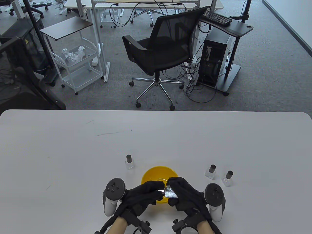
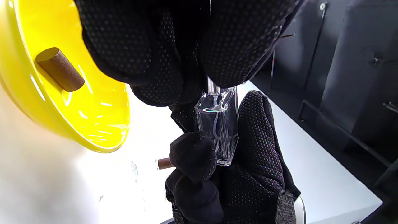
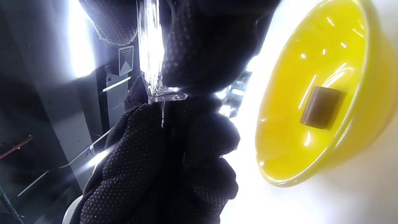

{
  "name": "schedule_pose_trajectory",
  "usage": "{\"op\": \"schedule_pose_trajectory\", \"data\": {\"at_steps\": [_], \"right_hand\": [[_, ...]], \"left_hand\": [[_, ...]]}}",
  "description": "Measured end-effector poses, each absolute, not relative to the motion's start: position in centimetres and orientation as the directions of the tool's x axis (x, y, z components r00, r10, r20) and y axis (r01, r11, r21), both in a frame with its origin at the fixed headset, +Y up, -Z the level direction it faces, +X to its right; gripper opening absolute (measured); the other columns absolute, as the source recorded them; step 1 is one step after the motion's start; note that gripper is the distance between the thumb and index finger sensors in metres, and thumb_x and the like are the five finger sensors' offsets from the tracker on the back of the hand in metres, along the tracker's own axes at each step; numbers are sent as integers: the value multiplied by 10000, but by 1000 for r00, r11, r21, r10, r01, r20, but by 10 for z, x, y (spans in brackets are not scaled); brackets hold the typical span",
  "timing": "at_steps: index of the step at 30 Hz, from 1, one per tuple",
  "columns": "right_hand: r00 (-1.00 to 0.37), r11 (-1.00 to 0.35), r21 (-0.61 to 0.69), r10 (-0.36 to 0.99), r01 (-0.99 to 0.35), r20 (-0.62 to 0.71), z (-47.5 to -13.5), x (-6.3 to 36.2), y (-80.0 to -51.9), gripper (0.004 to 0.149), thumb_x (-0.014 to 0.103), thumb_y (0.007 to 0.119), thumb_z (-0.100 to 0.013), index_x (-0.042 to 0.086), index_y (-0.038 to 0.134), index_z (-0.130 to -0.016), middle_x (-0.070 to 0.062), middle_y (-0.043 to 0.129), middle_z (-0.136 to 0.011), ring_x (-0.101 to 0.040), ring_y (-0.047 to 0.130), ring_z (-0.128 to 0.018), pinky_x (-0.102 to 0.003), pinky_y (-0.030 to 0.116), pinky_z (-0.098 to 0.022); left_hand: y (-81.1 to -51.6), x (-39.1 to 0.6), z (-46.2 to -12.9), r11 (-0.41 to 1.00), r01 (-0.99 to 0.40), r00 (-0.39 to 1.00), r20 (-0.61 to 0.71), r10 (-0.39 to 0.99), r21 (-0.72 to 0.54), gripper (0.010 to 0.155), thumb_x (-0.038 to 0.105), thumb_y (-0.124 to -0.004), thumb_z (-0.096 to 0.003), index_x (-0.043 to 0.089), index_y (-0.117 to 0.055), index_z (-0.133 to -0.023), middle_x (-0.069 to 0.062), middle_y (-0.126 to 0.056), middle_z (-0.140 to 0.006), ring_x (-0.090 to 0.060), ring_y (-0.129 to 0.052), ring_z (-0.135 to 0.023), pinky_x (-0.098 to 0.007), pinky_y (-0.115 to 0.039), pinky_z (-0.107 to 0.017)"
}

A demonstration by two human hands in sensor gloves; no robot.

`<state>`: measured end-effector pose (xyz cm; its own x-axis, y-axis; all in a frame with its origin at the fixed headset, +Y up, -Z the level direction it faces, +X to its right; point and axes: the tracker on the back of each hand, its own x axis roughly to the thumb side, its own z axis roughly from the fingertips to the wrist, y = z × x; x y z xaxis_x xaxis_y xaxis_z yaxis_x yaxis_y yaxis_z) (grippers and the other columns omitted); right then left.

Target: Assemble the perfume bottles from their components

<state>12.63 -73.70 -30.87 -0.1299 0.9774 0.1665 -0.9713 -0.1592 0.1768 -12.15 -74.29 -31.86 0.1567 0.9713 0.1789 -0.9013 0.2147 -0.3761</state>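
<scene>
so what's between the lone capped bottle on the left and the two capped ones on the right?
Table view: the yellow bowl sits between the left capped bottle and the right pair, slightly nearer the person.

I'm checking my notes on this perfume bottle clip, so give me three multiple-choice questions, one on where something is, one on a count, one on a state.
1. Where does the loose brown cylindrical cap lie?
A. On the office chair
B. Inside the round yellow plastic bowl
C. On the table's far edge

2. How many capped clear glass bottles stand on the white table?
A. Three
B. One
C. Six

3. What is the state of the uncapped clear glass bottle?
A. Lying in the bowl
B. Standing alone on the table
C. Held between both gloved hands

Answers: 1 B, both wrist views show the cap against the bowl's inner wall. 2 A, one stands left of the bowl, two to its right. 3 C, the left hand and the right hand grip it over the bowl's near rim.
</scene>
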Motion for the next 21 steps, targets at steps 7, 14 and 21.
{"op": "schedule_pose_trajectory", "data": {"at_steps": [7,14,21], "right_hand": [[-125,-150,170,981,-974,149,-308,127,-738,472,408,681,-639,51,682,-948,-133,922,-764,-203,988,-342,-190,845,-119],[-60,-69,213,997,-975,49,-309,126,-742,479,400,666,-650,29,675,-953,-145,924,-746,-197,992,-343,-180,852,-117],[-60,-70,209,997,-975,53,-309,126,-742,479,399,663,-651,28,675,-954,-142,927,-738,-191,993,-344,-178,854,-120]], "left_hand": [[-740,-119,-315,237,-910,170,215,962,-339,343,254,-889,-477,380,-877,-796,7,-875,-941,-258,-944,-754,-320,-869,-528],[-739,-120,-314,254,-922,188,237,953,-291,330,221,-919,-458,433,-908,-711,146,-883,-910,-200,-939,-788,-292,-864,-555],[-738,-120,-313,247,-924,180,240,954,-290,340,227,-938,-452,448,-922,-710,157,-912,-883,-192,-945,-779,-301,-862,-555]]}}
